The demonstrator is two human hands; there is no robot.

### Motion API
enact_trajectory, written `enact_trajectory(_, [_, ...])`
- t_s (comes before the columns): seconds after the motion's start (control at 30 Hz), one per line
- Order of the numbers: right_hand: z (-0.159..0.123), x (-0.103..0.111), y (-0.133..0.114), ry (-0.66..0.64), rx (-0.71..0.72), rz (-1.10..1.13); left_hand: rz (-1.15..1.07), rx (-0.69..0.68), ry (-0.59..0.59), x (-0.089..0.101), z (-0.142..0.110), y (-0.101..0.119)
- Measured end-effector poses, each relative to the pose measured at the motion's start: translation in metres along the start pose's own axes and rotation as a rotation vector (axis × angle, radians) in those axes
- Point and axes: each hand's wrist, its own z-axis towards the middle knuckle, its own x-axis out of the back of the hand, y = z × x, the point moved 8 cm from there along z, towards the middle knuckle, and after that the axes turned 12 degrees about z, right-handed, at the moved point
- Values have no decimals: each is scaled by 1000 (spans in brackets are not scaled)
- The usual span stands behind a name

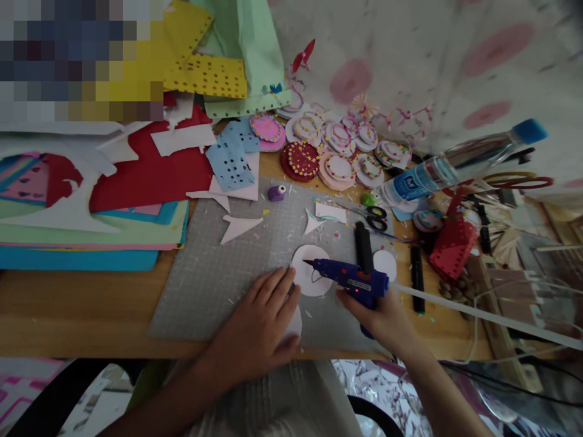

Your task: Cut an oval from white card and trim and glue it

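Observation:
My right hand is wrapped round the grip of a blue glue gun, whose nozzle points left over a white paper circle on the grey cutting mat. My left hand lies flat on the mat with fingers stretched out, its fingertips touching the circle's left edge. Another white paper piece shows partly under that hand. A small white circle lies just beyond the gun.
Decorated paper circles are spread at the back of the wooden table. Stacked coloured paper sheets fill the left. A plastic water bottle, scissors, a purple punch, black markers and a red box crowd the right.

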Motion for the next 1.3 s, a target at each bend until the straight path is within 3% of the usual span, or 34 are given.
enact_trajectory(0.43, [0,-1,-3,-60,36,-39,1,16,2,2,0,-2])
enact_trajectory(0.8, [1,4,-8,-26,14,-6,13,16,-24,0,0,-3])
enact_trajectory(1.03, [1,16,2,30,-11,-98,-11,4,-54,-1,2,-2])
enact_trajectory(1.3, [0,7,-5,-31,33,-20,-14,-13,-31,-1,2,-1])
